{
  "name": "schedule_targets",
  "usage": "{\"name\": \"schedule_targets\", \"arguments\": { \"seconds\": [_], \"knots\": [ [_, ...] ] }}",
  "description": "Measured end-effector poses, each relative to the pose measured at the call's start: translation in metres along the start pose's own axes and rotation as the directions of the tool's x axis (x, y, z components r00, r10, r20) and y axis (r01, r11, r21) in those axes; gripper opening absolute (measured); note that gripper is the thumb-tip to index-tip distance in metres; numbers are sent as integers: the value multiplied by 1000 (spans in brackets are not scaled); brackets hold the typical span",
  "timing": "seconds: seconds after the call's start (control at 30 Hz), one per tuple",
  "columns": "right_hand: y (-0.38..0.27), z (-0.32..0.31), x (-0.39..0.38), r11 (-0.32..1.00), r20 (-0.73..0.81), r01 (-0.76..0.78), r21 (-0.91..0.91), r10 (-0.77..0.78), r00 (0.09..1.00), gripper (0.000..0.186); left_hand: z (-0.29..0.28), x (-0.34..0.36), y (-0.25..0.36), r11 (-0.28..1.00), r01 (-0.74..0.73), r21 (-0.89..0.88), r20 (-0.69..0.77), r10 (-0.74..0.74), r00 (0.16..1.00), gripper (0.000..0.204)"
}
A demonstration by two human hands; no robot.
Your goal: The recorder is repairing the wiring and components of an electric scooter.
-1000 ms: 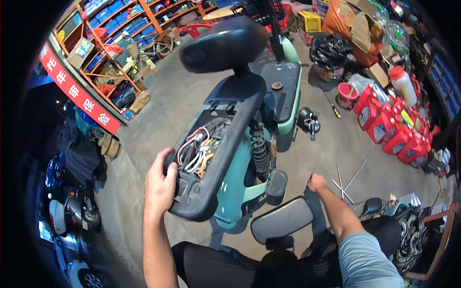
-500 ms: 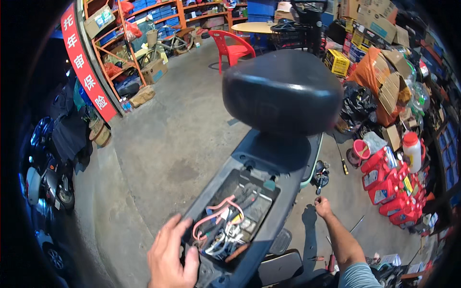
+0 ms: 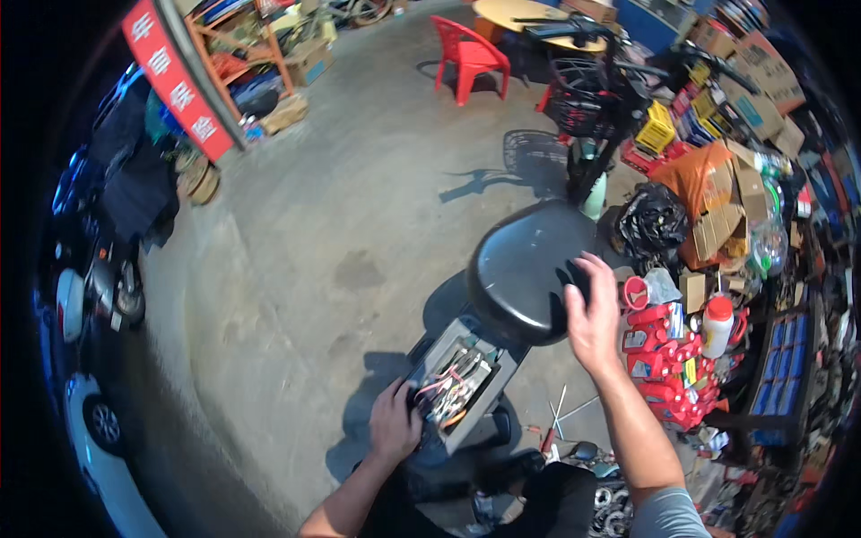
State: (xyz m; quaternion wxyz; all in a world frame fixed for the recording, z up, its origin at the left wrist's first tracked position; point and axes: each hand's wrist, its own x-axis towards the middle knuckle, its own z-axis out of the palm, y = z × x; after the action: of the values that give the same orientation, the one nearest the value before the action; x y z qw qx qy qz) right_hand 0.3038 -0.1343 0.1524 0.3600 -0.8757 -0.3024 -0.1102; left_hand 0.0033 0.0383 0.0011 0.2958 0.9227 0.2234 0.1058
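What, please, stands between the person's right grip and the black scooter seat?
Nothing visible stands between them. The right grip, spread open, overlaps the right side of the black seat in this view. Whether it touches the surface, I cannot tell.

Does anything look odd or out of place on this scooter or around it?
Yes. Behind the black saddle, the open compartment leaves a tangle of coloured wires exposed, where one would expect a cover. Also, thin rods lie at odd angles on the floor.
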Motion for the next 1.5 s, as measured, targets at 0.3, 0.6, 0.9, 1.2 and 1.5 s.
{"name": "schedule_targets", "arguments": {
  "seconds": [0.3,0.6,0.9,1.2,1.5],
  "knots": [
    [-1,48,-14,889,44,-63,-454,93,995,42,-69,-48,-13,897,349,-272,181,-309,934,56],
    [-35,60,4,756,223,-217,-617,433,873,48,-226,-362,-142,598,742,304,575,-736,358,49],
    [-64,44,28,641,273,-323,-696,653,707,61,-312,-396,-171,-147,975,-165,646,-764,-6,39],
    [-63,59,26,641,254,-396,-658,684,684,59,-321,-137,-176,369,878,-305,465,-747,476,35],
    [-70,50,18,693,236,-544,-473,695,680,63,-302,137,-184,936,312,160,678,-334,655,39]
  ]
}}
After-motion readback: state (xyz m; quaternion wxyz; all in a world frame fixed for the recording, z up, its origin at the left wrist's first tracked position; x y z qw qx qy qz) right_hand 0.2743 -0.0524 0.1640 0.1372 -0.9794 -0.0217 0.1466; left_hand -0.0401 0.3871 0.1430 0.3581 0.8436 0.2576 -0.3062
